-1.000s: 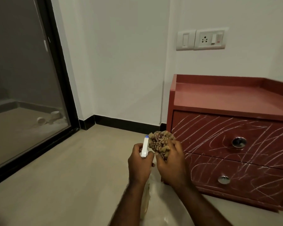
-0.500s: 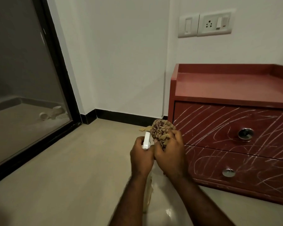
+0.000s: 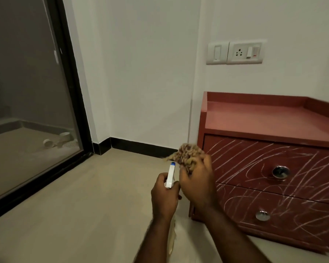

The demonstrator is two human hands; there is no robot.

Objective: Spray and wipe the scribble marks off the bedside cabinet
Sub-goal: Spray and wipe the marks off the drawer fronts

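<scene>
1. The person's left hand (image 3: 164,195) was low in front of the body, its fingers (image 3: 176,186) curled round the neck of a white spray bottle (image 3: 170,175).
2. The bottle's blue-tipped nozzle pointed up and away from the person. Its pale body hung below the wrist, blurred.
3. The right hand (image 3: 197,185) was just beside the left and a little higher, its fingers clenched on a crumpled tan cloth (image 3: 188,155).
4. The cloth bulged out above the knuckles, with a loose end trailing leftwards over the nozzle. I could not tell whether cloth and nozzle touched.
5. The red bedside cabinet (image 3: 264,122) stood on the floor (image 3: 84,205) to the right of both hands, against the white wall.
6. White scribble marks (image 3: 254,162) ran across both drawer fronts in long slanting strokes and loops.
7. The upper drawer carried a round metal knob (image 3: 280,171), and the lower drawer another knob (image 3: 262,215).
8. Seen from here, the cloth overlapped the upper left corner of the top drawer. I could not tell whether it touched the wood.
9. On the wall above the cabinet sat a white switch and socket plate (image 3: 235,53).
10. A dark-framed glass door (image 3: 27,92) filled the left side, and a black skirting (image 3: 141,147) ran along the foot of the wall.
</scene>
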